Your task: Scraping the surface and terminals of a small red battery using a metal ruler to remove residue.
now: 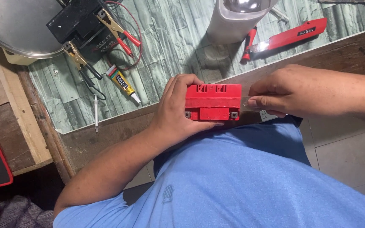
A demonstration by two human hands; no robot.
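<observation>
My left hand (175, 110) grips a small red-topped battery (213, 102) from its left side, holding it against the front edge of the wooden table (106, 135). The battery's two metal terminals face me. My right hand (284, 90) is closed at the battery's right side, pinching a thin flat grey strip or tool (246, 102) against the case. A white label bit shows just under that hand. What the strip is exactly, I cannot tell.
On the green patterned mat (170, 38) lie a black battery (81, 25) with clamp leads, a glue tube (122, 83), a thin syringe-like rod (96, 112), a red utility knife (290, 36), and a white container (235, 19). A round metal plate (13, 25) sits at the far left.
</observation>
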